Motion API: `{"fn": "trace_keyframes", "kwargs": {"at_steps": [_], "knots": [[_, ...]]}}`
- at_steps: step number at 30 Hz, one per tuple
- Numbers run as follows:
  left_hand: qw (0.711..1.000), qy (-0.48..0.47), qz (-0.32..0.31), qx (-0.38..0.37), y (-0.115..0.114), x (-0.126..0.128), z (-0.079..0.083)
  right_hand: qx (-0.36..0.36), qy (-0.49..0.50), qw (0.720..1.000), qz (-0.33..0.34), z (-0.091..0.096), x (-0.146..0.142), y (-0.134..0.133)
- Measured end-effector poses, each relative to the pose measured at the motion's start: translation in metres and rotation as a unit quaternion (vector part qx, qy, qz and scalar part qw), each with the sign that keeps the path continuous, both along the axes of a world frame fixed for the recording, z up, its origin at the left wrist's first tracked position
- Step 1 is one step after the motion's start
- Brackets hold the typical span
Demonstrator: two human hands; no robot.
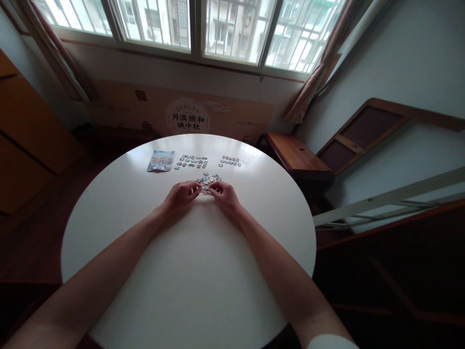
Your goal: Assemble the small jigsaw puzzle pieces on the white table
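Note:
A loose pile of small jigsaw pieces (206, 182) lies on the round white table (189, 271). At the pile's left edge is my left hand (182, 192), its thumb and fingers brought together in a pinch. My right hand (225, 195) curls in from the other side, fingertips also pinched and touching the near right part of the pile. What sits between the fingertips of either hand is too small to tell. Beyond the pile, more jigsaw pieces are laid in rows: a larger group (192, 161) at left and a smaller group (230, 160) at right.
A colourful picture packet (161, 161) lies flat at the table's far left. A wooden bench or stool (298, 152) stands past the table's far right edge. Behind the table, a printed cardboard panel (225, 114) leans under the barred windows (232, 31).

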State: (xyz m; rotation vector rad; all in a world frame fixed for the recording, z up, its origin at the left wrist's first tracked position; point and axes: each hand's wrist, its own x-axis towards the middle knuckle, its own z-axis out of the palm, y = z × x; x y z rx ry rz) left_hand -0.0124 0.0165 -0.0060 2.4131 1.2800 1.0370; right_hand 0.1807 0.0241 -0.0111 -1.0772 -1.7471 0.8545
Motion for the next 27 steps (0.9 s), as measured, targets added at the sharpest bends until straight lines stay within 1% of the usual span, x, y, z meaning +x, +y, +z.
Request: {"fn": "trace_keyframes", "kwargs": {"at_steps": [9, 15, 27], "knots": [[1.0, -0.003, 0.006, 0.004, 0.0013, -0.0003, -0.0018, 0.004, -0.009, 1.0, 0.006, 0.0017, 0.0001, -0.0012], [1.0, -0.002, 0.03, -0.007, 0.0011, -0.0015, -0.0019, 0.01, -0.003, 1.0, 0.002, 0.0, -0.0001, -0.0006], [1.0, -0.004, 0.011, 0.004, 0.0014, -0.0009, -0.0024, 0.012, -0.025, 1.0, 0.008, 0.002, -0.0002, -0.0023]]}}
